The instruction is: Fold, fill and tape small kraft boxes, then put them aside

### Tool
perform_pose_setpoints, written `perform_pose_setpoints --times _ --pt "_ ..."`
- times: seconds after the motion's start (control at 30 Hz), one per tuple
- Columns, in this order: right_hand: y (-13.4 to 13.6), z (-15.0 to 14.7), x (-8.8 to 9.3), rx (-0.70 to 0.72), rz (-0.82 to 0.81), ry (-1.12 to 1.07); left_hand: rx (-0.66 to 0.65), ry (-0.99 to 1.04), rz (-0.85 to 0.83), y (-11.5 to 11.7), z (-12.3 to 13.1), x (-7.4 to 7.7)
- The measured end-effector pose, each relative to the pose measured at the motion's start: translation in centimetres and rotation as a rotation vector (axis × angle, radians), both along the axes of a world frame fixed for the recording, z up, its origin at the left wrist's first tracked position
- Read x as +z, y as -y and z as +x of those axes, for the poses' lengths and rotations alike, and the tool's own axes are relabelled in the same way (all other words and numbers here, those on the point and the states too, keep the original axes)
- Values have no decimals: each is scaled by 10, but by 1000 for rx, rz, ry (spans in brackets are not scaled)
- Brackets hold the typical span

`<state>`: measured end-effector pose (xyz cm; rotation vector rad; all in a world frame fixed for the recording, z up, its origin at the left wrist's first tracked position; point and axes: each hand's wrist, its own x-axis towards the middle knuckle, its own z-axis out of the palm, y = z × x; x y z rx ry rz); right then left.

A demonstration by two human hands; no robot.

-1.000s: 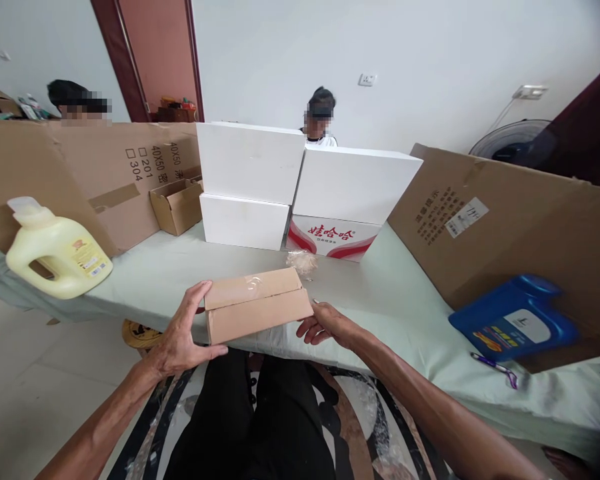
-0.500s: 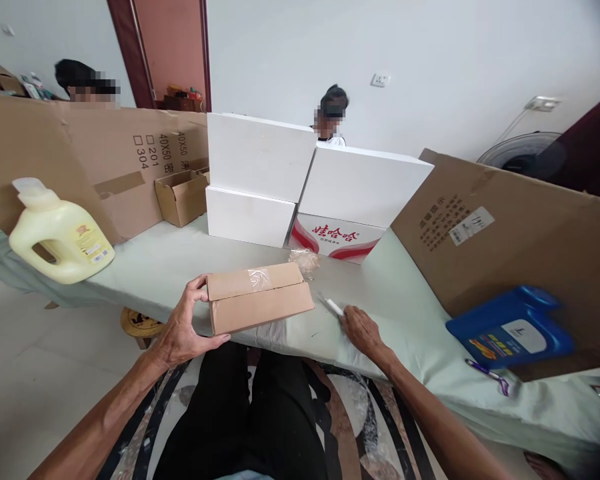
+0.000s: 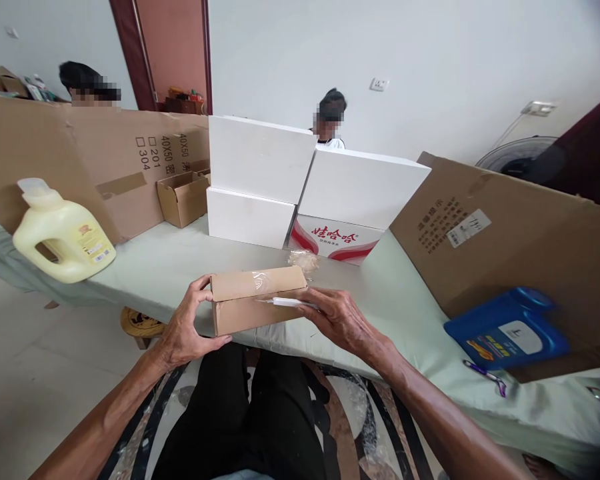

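A small brown cardboard box [image 3: 255, 317] lies near the table's front edge, with clear tape on its upper side. My left hand [image 3: 183, 330] grips its left end, thumb at the lower corner and fingers at the upper one. Over the box's right part, my right hand [image 3: 337, 320] is closed on a thin white tool [image 3: 291, 303], whose narrow tip points left across the box front. Whether the tip touches the cardboard, I cannot tell. Crumpled clear plastic [image 3: 304, 261] sits just behind the box.
White boxes [image 3: 260, 160] are stacked at the back. A pale yellow jug [image 3: 65, 233] stands left, a blue bottle [image 3: 510, 330] and a purple-handled item [image 3: 485, 377] right. Large cardboard panels [image 3: 510, 267] flank the table [image 3: 165, 260]. Two people are beyond.
My right hand has moved left with the white tool, from the bare cloth to over the box's right part. My left hand still holds the box, which has barely shifted.
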<state>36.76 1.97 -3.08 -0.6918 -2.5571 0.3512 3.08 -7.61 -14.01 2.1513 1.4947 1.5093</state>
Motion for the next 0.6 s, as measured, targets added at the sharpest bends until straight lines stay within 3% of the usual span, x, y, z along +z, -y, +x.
perform_pose_setpoints --times 0.2,0.6 --pt "-9 -6 0 -12 151 88 -12 12 7 -2 0 -1" --pt "-12 -17 30 -47 340 324 -4 -6 -1 1 0 5"
